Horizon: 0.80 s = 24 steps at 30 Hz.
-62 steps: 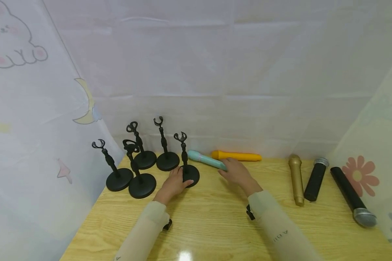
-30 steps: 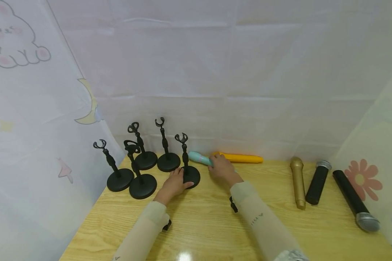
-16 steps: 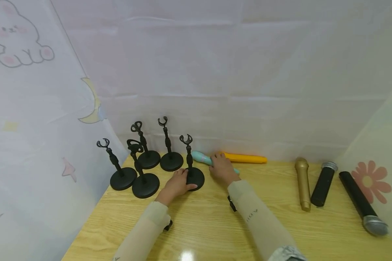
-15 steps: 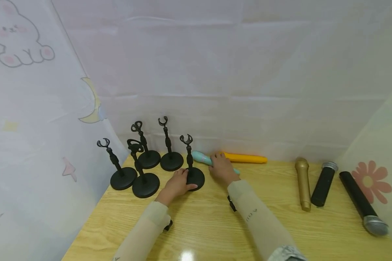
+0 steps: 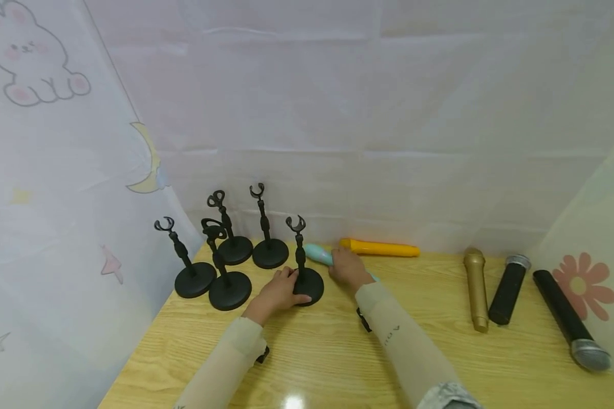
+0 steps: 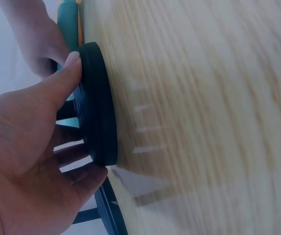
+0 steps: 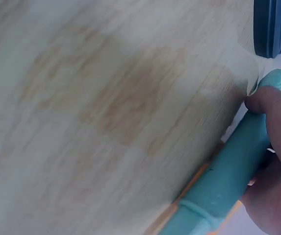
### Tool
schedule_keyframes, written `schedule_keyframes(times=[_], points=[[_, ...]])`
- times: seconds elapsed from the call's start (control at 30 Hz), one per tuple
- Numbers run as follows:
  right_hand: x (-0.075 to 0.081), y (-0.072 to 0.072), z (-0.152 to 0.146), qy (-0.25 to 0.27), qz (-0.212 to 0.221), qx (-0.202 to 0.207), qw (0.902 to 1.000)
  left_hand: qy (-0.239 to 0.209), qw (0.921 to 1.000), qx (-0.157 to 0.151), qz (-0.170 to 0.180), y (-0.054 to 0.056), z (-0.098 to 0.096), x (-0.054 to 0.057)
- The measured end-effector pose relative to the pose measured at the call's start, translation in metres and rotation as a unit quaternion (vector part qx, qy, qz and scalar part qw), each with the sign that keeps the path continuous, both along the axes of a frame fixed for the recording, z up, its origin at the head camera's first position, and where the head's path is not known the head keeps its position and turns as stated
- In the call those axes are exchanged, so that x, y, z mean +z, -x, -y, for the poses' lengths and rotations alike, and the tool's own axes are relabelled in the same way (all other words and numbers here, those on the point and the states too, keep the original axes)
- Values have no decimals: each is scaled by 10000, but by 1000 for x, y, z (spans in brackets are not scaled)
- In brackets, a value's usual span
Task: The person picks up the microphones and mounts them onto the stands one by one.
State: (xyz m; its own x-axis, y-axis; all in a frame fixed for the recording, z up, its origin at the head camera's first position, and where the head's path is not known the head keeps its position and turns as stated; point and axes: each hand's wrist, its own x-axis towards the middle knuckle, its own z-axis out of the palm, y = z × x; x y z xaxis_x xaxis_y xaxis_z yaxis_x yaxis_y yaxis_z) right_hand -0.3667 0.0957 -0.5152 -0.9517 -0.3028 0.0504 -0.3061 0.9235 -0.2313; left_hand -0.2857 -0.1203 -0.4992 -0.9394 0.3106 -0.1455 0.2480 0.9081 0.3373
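My left hand [image 5: 278,292] grips the round base of a black microphone stand [image 5: 300,253], thumb on the near side and fingers at the far edge. In the left wrist view, the thumb lies across the rim of the base [image 6: 98,107]. My right hand [image 5: 349,267] holds a teal microphone [image 5: 317,254] around its handle, just to the right of that stand. The right wrist view shows the thumb over the teal handle [image 7: 228,166] near its rounded head. Directly behind, a yellow-orange microphone [image 5: 384,249] lies along the back edge.
Several other black microphone stands [image 5: 269,250] stand upright at the left. At the right lie a gold microphone [image 5: 474,289], a black one with a silver head [image 5: 509,289] and another black one [image 5: 563,309] pointing nearer. A cloth backdrop [image 5: 363,113] hangs behind the wooden table [image 5: 327,363].
My right hand has slid left along the teal microphone and drawn it slightly nearer, uncovering the yellow-orange one's head. My left hand has shifted the stand slightly nearer and to the right.
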Motion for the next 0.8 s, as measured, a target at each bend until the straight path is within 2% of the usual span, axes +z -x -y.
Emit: schedule_keyframes(times=[0.17, 0.37, 0.6, 0.8], points=[[0, -1, -8, 360, 279, 6, 9990, -9, 9998, -155, 155, -1, -1, -1], [0, 5, -20, 775, 150, 26, 9969, 57, 9980, -541, 321, 0, 0, -6], [33, 1, -32, 1616, 141, 100, 9867, 137, 9961, -753, 448, -3, -1, -10], [54, 1, -46, 2256, 6, 110, 9742, 207, 9945, -944, 410, -12, -1, -8]])
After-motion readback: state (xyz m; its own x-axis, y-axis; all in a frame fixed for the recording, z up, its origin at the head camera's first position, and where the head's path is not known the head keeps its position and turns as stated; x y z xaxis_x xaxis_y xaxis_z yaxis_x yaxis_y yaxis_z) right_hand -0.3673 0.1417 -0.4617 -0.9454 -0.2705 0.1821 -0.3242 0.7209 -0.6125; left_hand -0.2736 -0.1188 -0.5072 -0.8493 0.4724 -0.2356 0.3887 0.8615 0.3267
